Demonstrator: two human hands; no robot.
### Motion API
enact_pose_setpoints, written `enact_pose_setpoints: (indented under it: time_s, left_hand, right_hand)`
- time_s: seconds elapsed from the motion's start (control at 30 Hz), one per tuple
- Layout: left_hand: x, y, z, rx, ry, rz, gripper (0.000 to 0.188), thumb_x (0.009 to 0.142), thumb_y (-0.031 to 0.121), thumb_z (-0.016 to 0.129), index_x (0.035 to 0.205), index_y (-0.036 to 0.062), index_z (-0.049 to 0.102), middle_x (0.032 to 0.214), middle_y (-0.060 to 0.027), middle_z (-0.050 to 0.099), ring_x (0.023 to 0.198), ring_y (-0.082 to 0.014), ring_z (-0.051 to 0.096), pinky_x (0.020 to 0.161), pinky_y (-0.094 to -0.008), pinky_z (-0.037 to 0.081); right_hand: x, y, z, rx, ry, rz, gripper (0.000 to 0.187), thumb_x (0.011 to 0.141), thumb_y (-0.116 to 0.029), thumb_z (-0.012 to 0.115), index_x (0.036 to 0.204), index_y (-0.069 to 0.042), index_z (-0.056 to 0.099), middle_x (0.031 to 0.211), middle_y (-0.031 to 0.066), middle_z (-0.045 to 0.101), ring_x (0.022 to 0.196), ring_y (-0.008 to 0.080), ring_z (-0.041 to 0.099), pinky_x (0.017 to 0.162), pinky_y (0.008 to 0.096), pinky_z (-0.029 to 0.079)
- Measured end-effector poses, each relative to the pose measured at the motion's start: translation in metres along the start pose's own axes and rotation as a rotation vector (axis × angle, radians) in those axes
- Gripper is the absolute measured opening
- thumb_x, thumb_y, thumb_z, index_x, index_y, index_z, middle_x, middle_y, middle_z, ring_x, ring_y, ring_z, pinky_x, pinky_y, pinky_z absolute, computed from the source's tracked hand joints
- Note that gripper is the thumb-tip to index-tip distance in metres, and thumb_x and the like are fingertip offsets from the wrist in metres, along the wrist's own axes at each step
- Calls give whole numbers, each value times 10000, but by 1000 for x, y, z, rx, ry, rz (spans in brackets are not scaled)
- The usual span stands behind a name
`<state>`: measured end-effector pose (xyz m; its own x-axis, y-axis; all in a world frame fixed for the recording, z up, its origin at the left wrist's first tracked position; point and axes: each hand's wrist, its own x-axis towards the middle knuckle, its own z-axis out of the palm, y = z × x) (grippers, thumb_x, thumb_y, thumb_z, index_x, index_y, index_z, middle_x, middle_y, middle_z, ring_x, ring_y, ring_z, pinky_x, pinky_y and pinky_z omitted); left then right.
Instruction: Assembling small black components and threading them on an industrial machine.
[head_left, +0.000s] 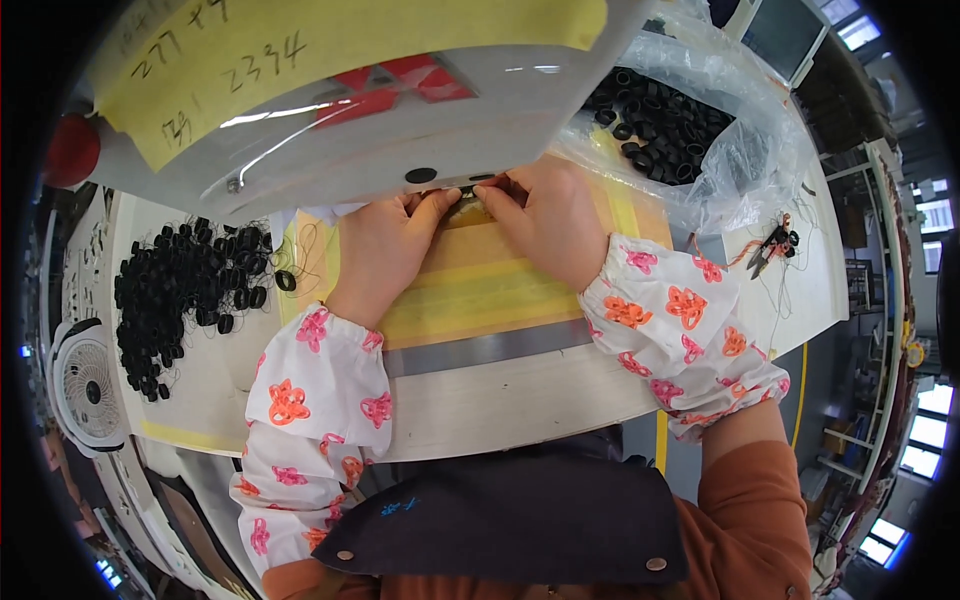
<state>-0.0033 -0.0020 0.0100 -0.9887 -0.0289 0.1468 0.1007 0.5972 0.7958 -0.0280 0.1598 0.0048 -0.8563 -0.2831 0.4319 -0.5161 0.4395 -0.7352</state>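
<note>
Under the grey machine head (420, 130), my left hand (383, 248) and my right hand (556, 222) meet almost tip to tip. Each has its thumb and fingers pinched together at a small dark piece, which the fingers and the machine mostly hide; I cannot make out what it is. Both wrists rest low over the yellow-taped work surface (480, 290). To the left of my left hand lies a spread heap of small black rings (190, 285) with loose thin threads. More black rings (675, 130) fill a clear plastic bag (745, 165) beyond my right hand.
Thread snips (768, 248) with an orange cord lie on the right of the white table (520, 405). A yellow paper (350, 55) is stuck to the machine, close above my hands. A white fan (90, 390) stands at the left, and shelving (870, 330) at the far right.
</note>
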Motion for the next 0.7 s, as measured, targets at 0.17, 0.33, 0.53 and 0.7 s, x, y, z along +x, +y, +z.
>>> enact_pose_setpoints:
  time_s: [0.17,0.33,0.53,0.7]
  left_hand:
    - [1,4,-1,52,-54,-64,297,761,307,647,777,10,639,496,-11,505,458,-51,402,433,-250,320]
    - [3,-1,-2,65,-79,-85,280,769,307,616,740,30,633,501,-27,512,452,-107,438,450,-269,347]
    - [4,1,-4,133,-100,-68,282,772,319,588,724,42,620,508,-54,520,445,-162,473,452,-295,366]
    - [2,3,-4,111,-53,-36,359,758,355,640,655,15,586,458,0,430,433,-67,359,420,-264,294]
  right_hand:
    - [0,1,-3,-69,15,-47,52,695,-55,589,700,-22,549,655,132,559,597,308,551,523,379,431]
    - [1,-1,-3,-74,7,-46,57,699,-55,585,696,-22,539,670,130,558,605,313,550,526,383,432]
    - [0,2,-2,-101,0,-79,72,706,-57,587,716,-24,524,684,128,556,619,316,550,535,388,438]
    - [0,2,-1,-107,-21,-84,78,708,-45,581,727,-19,510,695,135,551,635,323,549,543,392,439]
